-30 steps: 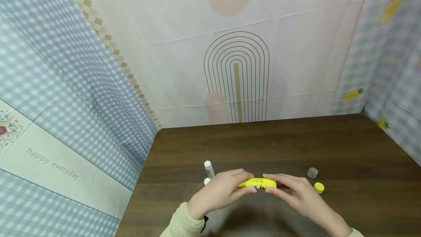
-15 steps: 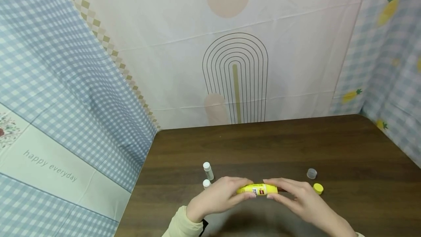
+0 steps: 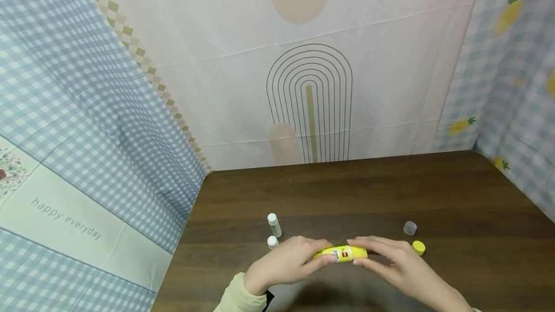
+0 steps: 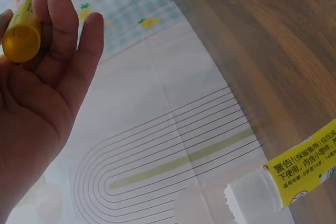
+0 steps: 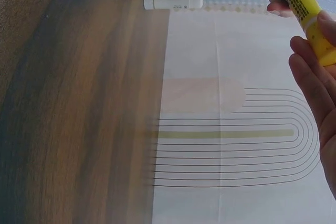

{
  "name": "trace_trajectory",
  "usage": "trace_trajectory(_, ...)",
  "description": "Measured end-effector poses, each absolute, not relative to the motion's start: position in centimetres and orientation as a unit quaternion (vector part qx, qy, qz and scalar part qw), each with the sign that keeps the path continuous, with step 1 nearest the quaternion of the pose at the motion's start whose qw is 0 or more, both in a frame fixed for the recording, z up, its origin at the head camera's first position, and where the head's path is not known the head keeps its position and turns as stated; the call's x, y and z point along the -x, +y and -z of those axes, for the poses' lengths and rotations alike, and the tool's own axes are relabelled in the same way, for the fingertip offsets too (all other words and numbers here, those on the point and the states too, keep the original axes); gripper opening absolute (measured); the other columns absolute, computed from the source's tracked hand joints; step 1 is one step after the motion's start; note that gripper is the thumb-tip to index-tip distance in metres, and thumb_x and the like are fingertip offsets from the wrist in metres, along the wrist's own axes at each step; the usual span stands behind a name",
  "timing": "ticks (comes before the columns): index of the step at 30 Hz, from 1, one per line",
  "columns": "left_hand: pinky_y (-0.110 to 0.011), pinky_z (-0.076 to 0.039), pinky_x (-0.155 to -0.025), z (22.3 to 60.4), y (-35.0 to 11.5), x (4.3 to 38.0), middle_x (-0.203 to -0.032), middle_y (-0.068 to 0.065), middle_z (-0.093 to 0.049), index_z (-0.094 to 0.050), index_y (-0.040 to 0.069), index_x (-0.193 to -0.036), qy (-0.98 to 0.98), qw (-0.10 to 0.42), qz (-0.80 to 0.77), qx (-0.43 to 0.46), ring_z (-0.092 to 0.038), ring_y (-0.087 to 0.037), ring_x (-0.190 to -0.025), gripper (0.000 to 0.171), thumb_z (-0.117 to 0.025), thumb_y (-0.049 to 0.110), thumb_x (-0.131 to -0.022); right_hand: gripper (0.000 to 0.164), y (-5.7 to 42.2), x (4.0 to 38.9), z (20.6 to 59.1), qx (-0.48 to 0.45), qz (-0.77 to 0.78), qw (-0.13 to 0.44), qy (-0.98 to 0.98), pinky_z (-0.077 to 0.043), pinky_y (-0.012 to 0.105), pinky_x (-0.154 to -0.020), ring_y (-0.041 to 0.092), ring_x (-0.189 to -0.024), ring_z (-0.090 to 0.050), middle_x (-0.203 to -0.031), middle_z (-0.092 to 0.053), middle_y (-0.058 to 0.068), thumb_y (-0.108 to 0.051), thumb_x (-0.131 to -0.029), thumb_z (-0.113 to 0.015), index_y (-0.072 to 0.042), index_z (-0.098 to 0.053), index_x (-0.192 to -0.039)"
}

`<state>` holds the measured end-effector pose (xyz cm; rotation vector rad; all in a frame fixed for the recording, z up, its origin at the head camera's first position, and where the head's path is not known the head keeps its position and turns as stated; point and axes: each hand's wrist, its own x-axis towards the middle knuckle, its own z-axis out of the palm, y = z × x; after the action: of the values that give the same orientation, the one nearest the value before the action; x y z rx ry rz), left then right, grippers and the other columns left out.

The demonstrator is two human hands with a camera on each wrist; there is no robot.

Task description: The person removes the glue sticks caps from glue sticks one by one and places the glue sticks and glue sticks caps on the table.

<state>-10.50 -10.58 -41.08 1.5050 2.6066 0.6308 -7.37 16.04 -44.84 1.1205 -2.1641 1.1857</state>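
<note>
Both hands hold a yellow glue stick (image 3: 341, 253) lengthwise above the near part of the table. My left hand (image 3: 289, 263) grips its left end, covering part of the label. At the other end, the thumb and fingers of my right hand (image 3: 396, 265) pinch the yellow tube just past a white band. The left wrist view shows the round end of the glue stick (image 4: 23, 35) facing the camera, over the left palm. In the right wrist view the glue stick (image 5: 299, 1) slants between the two hands.
A white glue stick (image 3: 275, 226) stands left of the hands. Closer in, a second, yellow one with a white cap (image 3: 272, 241) is partly hidden by the left hand. To the right lie a clear cap (image 3: 409, 227) and a yellow cap (image 3: 418, 248) on the wooden table (image 3: 347, 196).
Both hands have come slightly nearer the body with the glue stick. The tube has turned, so its red logo now faces the head camera more fully.
</note>
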Motion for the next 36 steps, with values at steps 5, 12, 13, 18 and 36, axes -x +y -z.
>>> trace_trajectory(5,-0.007,-0.038,-0.062,41.13,-10.61,10.41,-0.077,0.015,-0.052,-0.064,0.013,-0.106,0.841,0.032,-0.208,-0.498,-0.044,0.007,-0.064,0.031,-0.043,0.035,-0.11,0.051,16.14,7.05,44.58,-0.39,-0.431,0.19,-0.791,-0.053,0.016,-0.081,0.012,-0.103,-0.07,-0.119,-0.071,-0.002,0.002,-0.075,-0.084,-0.011,-0.07,-0.123)
trace_trajectory(12,-0.007,-0.038,-0.059,41.09,-10.62,10.27,-0.076,0.014,-0.05,-0.063,0.012,-0.106,0.836,0.042,-0.207,-0.506,-0.043,0.007,-0.061,0.031,-0.041,0.033,-0.111,0.055,16.15,6.96,44.74,-0.404,-0.424,0.217,-0.781,-0.052,0.015,-0.084,0.013,-0.104,-0.07,-0.117,-0.072,0.002,0.0,-0.073,-0.086,-0.01,-0.07,-0.124)
trace_trajectory(13,-0.007,-0.038,-0.058,41.07,-10.63,10.23,-0.075,0.014,-0.05,-0.063,0.012,-0.106,0.836,0.042,-0.207,-0.507,-0.042,0.007,-0.061,0.031,-0.041,0.033,-0.111,0.055,16.13,6.94,44.76,-0.407,-0.423,0.222,-0.779,-0.051,0.015,-0.085,0.013,-0.104,-0.07,-0.117,-0.072,0.002,0.0,-0.073,-0.086,-0.009,-0.07,-0.124)
trace_trajectory(18,-0.007,-0.037,-0.056,40.97,-10.65,10.17,-0.072,0.015,-0.048,-0.062,0.012,-0.104,0.829,0.051,-0.213,-0.514,-0.04,0.009,-0.059,0.03,-0.039,0.031,-0.111,0.047,16.16,6.86,44.67,-0.417,-0.42,0.231,-0.773,-0.05,0.016,-0.088,0.013,-0.105,-0.069,-0.117,-0.072,0.003,-0.009,-0.08,-0.084,-0.009,-0.069,-0.125)
trace_trajectory(36,-0.007,-0.035,-0.056,40.67,-10.75,9.97,-0.074,0.012,-0.046,-0.06,0.012,-0.105,0.821,0.072,-0.226,-0.519,-0.038,0.008,-0.058,0.027,-0.038,0.026,-0.112,0.037,16.42,7.16,44.09,-0.462,-0.405,0.269,-0.742,-0.046,0.017,-0.096,0.014,-0.106,-0.069,-0.115,-0.072,0.002,-0.031,-0.096,-0.069,-0.004,-0.069,-0.122)
